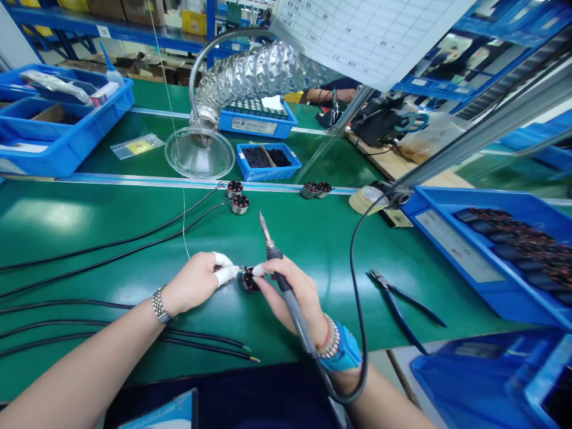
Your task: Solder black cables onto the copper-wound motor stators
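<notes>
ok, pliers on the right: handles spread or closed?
Spread: the pliers lie with their two handles splaying apart in a V.

Slanting the left forearm and right forearm inward from below, holding the left hand and right hand just beside each other, pinching with the left thumb and forefinger, and stretching the right thumb and forefinger toward those fingertips.
</notes>
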`<state>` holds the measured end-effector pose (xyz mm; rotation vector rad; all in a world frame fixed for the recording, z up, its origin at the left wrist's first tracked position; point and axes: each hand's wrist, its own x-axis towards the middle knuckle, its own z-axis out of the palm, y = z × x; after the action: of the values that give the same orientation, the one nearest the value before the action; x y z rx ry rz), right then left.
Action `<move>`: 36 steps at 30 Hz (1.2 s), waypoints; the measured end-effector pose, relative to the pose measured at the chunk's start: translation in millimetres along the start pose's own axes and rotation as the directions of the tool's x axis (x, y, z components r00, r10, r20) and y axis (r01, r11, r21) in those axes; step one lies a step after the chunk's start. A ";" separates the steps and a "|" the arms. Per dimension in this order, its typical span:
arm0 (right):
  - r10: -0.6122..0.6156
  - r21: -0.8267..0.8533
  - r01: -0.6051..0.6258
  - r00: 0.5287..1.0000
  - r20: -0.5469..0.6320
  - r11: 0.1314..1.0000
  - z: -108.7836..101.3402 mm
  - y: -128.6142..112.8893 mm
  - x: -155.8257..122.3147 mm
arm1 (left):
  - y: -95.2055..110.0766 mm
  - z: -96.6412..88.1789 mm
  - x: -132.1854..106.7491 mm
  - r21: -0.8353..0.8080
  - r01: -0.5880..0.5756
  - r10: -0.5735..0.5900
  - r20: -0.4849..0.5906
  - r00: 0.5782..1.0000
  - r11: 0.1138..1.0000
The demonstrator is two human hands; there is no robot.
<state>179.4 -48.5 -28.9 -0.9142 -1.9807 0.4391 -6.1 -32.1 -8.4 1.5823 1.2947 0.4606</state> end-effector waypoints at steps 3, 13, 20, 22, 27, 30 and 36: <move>-0.056 -0.008 0.058 0.992 0.114 0.998 -4.3 -0.9 -3.1 | -1.5 0.4 1.1 -0.044 0.014 -0.014 0.002 1.000 0.999; 0.120 0.017 -0.120 0.993 0.021 0.993 14.9 6.3 7.5 | -8.5 3.4 3.5 -0.197 0.047 -0.049 -0.006 0.999 0.979; 0.419 0.291 -0.427 0.903 0.091 0.856 16.7 6.1 13.2 | -10.8 3.0 5.8 -0.211 0.069 -0.071 0.000 0.997 0.975; 0.434 0.328 -0.443 0.895 0.105 0.834 17.6 3.3 15.7 | -9.5 2.7 5.5 -0.201 0.059 -0.060 0.000 0.998 0.978; 0.422 0.296 -0.422 0.904 0.068 0.857 20.8 0.0 18.8 | -4.8 2.0 3.7 -0.167 0.042 -0.043 -0.001 0.999 0.985; 0.377 0.224 -0.389 0.921 0.096 0.893 16.1 1.6 14.3 | -3.7 1.3 2.9 -0.144 0.026 -0.027 -0.002 1.000 0.989; 0.224 0.080 -0.225 0.974 0.025 0.971 -14.8 -3.9 2.1 | -3.2 -0.4 3.9 -0.040 0.000 0.000 -0.004 1.000 0.999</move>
<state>189.4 -50.1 -17.2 -1.0903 -1.8653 0.6529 -6.7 -28.6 -12.1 1.5491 1.2813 0.4871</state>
